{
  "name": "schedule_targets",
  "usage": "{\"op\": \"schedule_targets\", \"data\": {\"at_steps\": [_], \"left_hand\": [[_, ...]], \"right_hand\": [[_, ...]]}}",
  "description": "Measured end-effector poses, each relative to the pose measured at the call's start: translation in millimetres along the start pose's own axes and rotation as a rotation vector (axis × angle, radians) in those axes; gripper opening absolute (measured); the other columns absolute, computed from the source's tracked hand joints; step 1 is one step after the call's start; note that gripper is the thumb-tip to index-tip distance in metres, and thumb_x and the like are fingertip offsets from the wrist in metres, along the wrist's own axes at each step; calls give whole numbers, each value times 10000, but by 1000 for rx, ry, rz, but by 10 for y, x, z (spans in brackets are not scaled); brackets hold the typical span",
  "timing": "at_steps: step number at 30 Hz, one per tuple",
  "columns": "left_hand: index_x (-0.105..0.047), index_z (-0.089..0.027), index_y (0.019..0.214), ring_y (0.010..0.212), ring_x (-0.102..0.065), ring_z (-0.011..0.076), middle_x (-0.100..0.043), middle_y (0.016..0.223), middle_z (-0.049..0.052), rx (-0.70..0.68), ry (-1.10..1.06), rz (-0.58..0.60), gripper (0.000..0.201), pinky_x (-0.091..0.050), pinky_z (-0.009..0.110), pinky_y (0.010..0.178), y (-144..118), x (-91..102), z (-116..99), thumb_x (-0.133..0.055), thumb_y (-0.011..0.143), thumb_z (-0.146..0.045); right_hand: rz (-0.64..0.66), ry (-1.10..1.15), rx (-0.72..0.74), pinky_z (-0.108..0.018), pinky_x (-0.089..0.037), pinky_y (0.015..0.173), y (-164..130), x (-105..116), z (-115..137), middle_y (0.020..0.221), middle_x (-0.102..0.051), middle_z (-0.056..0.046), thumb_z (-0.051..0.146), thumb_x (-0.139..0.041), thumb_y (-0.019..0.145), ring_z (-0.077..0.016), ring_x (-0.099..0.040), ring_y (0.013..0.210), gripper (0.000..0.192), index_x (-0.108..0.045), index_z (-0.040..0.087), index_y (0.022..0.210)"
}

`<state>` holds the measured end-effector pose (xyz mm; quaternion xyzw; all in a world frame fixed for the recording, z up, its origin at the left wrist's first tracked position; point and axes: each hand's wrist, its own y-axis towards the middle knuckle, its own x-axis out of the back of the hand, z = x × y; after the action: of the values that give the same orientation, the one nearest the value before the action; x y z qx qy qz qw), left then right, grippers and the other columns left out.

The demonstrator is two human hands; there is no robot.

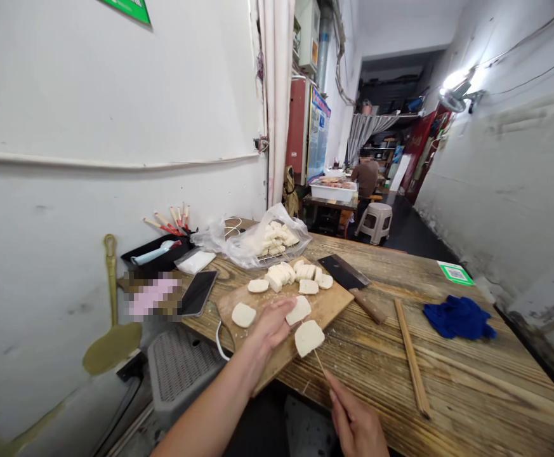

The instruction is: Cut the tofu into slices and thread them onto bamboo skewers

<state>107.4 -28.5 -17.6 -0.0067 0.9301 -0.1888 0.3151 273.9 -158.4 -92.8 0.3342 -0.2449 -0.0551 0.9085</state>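
My left hand (pixel 273 322) rests on the wooden cutting board (pixel 327 306) and grips a white slice (pixel 298 310) at its fingertips. In my right hand (pixel 357 424), near the table's front edge, is a thin bamboo skewer (pixel 321 365) with another white slice (pixel 309 337) stuck on its tip, just right of the left hand. One loose slice (pixel 243 315) lies on the board to the left. Several more slices (pixel 290 274) are stacked at the board's far side.
A cleaver (pixel 348 279) lies beside the board, with long wooden sticks (pixel 412 357), a blue cloth (pixel 458 317) and a green QR card (pixel 455 273) to the right. A plastic bag of white pieces (pixel 262 241), a phone (pixel 197 292) and a black tray (pixel 155 254) sit left. A person sits far back.
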Motion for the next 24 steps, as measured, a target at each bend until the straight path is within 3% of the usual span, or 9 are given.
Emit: {"op": "schedule_targets", "data": {"at_steps": [4,9,19,24], "left_hand": [[-607,-70,757,663,-634,175,-671,750,107,4,-14,-2,79,-533,371,738,-30,-38,-13,-531,778,-69],[-621,-81,735,640,-624,161,-666,722,85,-14,17,19,59,-523,338,738,-83,-84,-7,-567,760,-83],[-633,-72,757,657,-641,162,-671,701,98,32,-9,63,79,-517,286,742,-118,-102,-23,-554,764,-66],[-626,-78,758,650,-643,162,-676,709,95,6,-17,62,61,-521,294,744,-108,-94,32,-565,756,-73]], "right_hand": [[12,-3,-23,-190,-528,721,-3,13,23,947,-697,-58,298,-367,916,-161,-670,821,350,-582,218,1181],[3,19,-48,-220,-504,804,-21,3,3,1018,-674,-67,302,-381,909,-165,-647,900,347,-597,193,1158],[-32,16,-82,-237,-514,798,8,-24,22,991,-683,-66,336,-383,906,-177,-650,895,357,-606,198,1148],[38,-21,-69,-237,-516,796,13,4,-11,1030,-668,-78,293,-406,903,-175,-643,913,348,-575,184,1186]]}}
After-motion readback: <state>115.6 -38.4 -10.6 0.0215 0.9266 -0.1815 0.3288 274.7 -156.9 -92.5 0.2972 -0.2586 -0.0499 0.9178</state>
